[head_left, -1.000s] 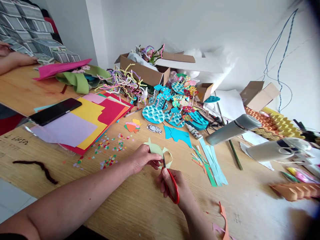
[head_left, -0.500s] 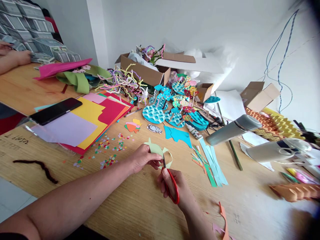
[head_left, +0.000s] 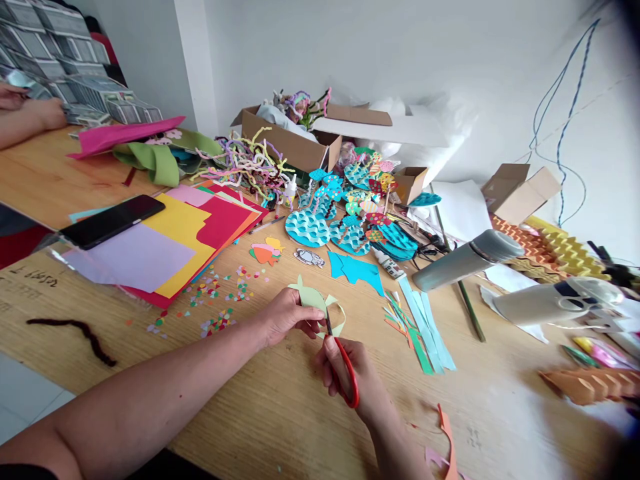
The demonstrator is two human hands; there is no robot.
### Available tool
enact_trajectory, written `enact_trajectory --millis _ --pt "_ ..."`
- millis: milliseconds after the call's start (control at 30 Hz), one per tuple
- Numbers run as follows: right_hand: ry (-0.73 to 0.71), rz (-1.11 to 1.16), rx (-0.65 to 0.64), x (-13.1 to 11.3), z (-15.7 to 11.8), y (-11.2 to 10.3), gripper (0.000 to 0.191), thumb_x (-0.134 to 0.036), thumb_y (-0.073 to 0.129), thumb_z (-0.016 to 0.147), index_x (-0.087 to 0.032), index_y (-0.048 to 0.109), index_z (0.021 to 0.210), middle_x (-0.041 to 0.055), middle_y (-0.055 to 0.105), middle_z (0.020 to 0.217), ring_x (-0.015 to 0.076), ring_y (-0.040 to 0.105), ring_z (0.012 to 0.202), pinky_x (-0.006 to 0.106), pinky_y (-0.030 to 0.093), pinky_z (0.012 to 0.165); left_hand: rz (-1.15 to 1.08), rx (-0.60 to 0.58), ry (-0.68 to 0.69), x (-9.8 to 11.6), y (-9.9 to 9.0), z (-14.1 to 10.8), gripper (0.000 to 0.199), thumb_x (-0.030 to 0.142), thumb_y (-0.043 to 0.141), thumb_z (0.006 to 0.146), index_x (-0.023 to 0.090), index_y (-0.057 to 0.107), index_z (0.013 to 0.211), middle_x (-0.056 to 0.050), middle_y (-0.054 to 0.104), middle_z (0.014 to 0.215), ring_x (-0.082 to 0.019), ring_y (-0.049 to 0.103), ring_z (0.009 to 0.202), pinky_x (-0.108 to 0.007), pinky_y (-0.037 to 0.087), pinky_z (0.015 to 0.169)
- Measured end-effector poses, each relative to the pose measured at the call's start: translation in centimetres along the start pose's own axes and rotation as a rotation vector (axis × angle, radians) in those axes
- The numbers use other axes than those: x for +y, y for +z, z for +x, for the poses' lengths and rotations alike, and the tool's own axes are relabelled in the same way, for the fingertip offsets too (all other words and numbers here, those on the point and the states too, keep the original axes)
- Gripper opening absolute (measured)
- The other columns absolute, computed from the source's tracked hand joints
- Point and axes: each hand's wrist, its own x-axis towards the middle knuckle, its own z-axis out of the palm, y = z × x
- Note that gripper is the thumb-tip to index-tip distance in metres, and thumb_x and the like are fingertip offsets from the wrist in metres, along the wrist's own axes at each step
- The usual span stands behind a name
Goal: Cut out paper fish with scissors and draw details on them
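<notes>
Head view: I see the green paper pinched in the left hand, above the counter, its right edge at the scissors gripped by the right hand.

Red-handled scissors in right hand, pale green paper in left

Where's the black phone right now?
In the head view, the black phone lies toward the left side, on top of the stack of coloured paper, across the corner of the lilac sheet.
</notes>
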Motion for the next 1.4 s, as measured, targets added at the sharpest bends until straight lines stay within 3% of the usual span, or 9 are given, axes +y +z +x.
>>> enact_trajectory --millis 733,1100,1400 --pt "-0.007 0.029 0.052 0.47 0.27 -0.08 0.063 -0.077 0.044 0.076 -0.016 0.056 0.063 -0.0027 0.048 0.043 0.0085 0.043 0.032 0.02 0.031 0.035 0.031 -0.041 -0.044 0.31 0.09 -0.16 0.024 0.032 0.073 0.06 0.011 0.066 0.068 -0.005 0.065 0.067 -0.012 0.057 0.057 -0.023 0.046 0.053" --pt "-0.002 0.036 0.059 0.51 0.27 -0.13 0.064 -0.077 0.044 0.076 -0.015 0.055 0.064 -0.0026 0.049 0.042 0.0076 0.043 0.032 0.019 0.03 0.035 -0.042 0.029 -0.049 -0.01 -0.05 0.1 0.029 0.033 0.077 0.055 0.009 0.067 0.068 -0.006 0.066 0.068 -0.012 0.056 0.056 -0.025 0.047 0.052" --pt "-0.028 0.043 -0.032 0.53 0.27 -0.42 0.063 -0.075 0.044 0.078 -0.014 0.056 0.066 -0.0004 0.054 0.048 0.0083 0.048 0.037 0.019 0.031 0.038 -0.09 0.044 0.006 0.17 -0.15 0.27 0.027 0.032 0.076 0.06 0.01 0.065 0.071 -0.005 0.064 0.067 -0.011 0.057 0.058 -0.024 0.049 0.054"
